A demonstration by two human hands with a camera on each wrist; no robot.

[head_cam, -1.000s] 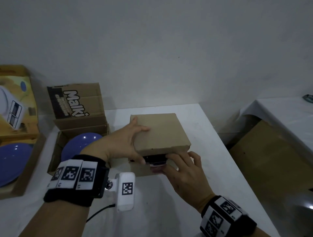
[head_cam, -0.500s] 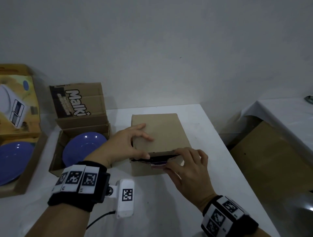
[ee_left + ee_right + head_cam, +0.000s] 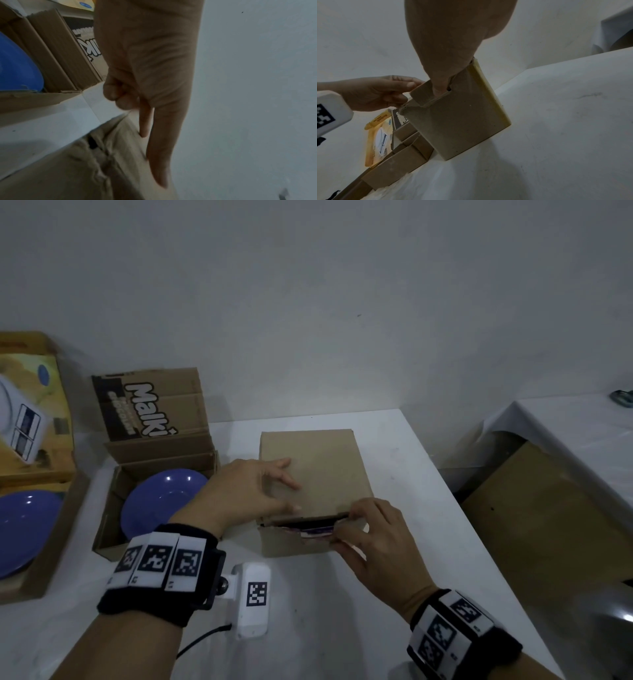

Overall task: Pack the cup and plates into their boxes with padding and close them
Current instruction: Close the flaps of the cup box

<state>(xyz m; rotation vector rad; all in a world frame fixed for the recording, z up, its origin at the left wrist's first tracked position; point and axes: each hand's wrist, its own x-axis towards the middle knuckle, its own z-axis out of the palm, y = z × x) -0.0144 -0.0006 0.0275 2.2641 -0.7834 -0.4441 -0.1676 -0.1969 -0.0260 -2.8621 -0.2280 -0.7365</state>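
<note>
A small brown cardboard box (image 3: 318,470) stands mid-table, its lid almost flat. A dark slit stays at the front, where something purple (image 3: 318,531) shows. My left hand (image 3: 284,491) presses its straight fingers on the lid's left part. My right hand (image 3: 346,525) pinches the lid's front flap (image 3: 342,513) at the right corner. In the right wrist view one fingertip (image 3: 439,88) is pushed into the slot of the box (image 3: 462,119). One blue plate (image 3: 161,508) lies in the open Malki box (image 3: 154,412); another blue plate (image 3: 24,529) lies in a yellow box (image 3: 37,412).
The table's right edge (image 3: 455,508) runs close beside the brown box. Beyond it are a brown cardboard sheet (image 3: 548,525) on the floor and a second white table (image 3: 582,440). The wall stands right behind the boxes. A white wrist camera (image 3: 253,597) hangs under my left wrist.
The lid has come down from a raised tilt to nearly flat, so the front gap is narrower. My right fingers rose to the lid's front edge; my left hand stayed on top.
</note>
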